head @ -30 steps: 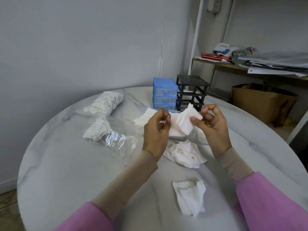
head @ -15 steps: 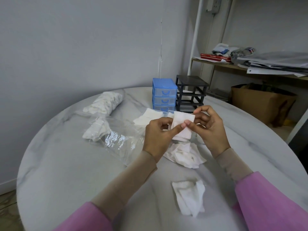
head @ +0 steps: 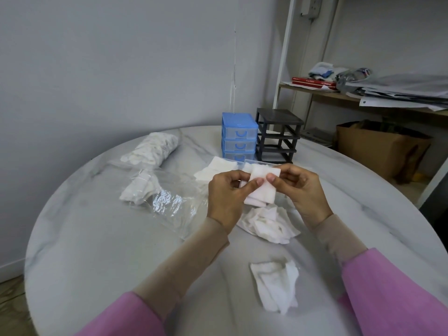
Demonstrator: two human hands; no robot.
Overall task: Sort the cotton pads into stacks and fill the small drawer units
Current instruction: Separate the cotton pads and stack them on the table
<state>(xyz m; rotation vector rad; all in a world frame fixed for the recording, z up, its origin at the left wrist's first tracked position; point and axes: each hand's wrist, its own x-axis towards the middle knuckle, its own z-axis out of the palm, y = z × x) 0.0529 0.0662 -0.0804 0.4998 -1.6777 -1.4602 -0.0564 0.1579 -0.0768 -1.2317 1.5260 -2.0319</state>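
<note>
Head view: two hands raised above a round marble table (head: 101,251), both pinching one small stack of square cotton pads (head: 263,190). Left hand (head: 226,194) at the stack's left edge, thumb across the front face, fingers curled behind. Right hand (head: 303,187) at the upper right corner, thumb on the front, fingers curled behind. Stack held upright between the two hands, clear of the table surface, directly above a loose heap of pads (head: 268,225).

Counted on the table: two drawer units at the far edge, one blue drawer unit (head: 238,135) with three drawers pushed in, and just to its right one black frame (head: 278,134) with three open slots. Three loose groups of square pads: the heap under the hands, a second pile (head: 276,287) nearer the body, and a flat spread (head: 218,167) behind the left hand. Two plastic bags to the left: a full bag of round pads (head: 151,149) far back, and a crumpled clear bag (head: 167,200) with some pads inside, near the left hand. One clear tray edge (head: 261,162) just behind the held stack.

Beyond the table, one shelf (head: 339,93) with papers and one cardboard box (head: 378,149).
</note>
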